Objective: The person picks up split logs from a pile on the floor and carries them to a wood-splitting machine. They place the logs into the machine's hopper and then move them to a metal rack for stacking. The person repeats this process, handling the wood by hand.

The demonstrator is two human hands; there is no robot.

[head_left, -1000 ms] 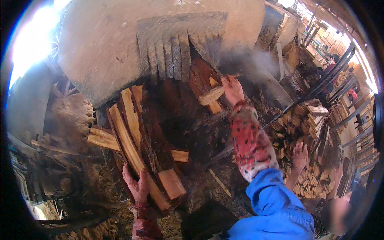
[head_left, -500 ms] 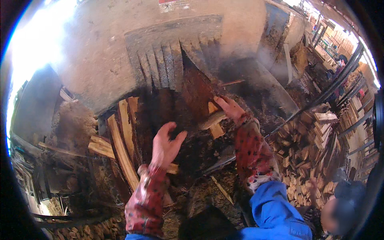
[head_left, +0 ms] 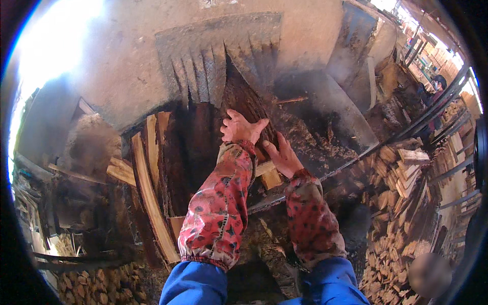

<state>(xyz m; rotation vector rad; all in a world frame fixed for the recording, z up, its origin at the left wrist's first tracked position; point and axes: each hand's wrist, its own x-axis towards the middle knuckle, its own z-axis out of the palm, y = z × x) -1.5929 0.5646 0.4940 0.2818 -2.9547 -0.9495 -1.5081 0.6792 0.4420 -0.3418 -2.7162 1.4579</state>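
A dark, bark-covered slab of wood (head_left: 244, 96) slopes up under a curtain of worn grey strips (head_left: 203, 76) on a tan machine housing. My left hand (head_left: 241, 128) lies on the slab with its fingers spread. At the slab's right side is my right hand (head_left: 285, 156), thumb and fingers apart and stretched out; whether it presses on the wood is hard to tell. Just below the hands a pale short wood piece (head_left: 271, 178) shows, partly hidden. To the left, several split lengths of wood (head_left: 150, 198) lean side by side.
A sloping grey metal side plate (head_left: 348, 114) borders the chip-strewn bed at right. Split wood is piled at right (head_left: 389, 223) and lower left (head_left: 96, 284). A dark rail (head_left: 422, 112) crosses the right side, with another person (head_left: 436, 91) beyond. Haze hangs around the machine.
My left hand has moved up and right onto the bark slab. My right hand has moved slightly down and left, away from the pale wood piece's top. The view has shifted a little.
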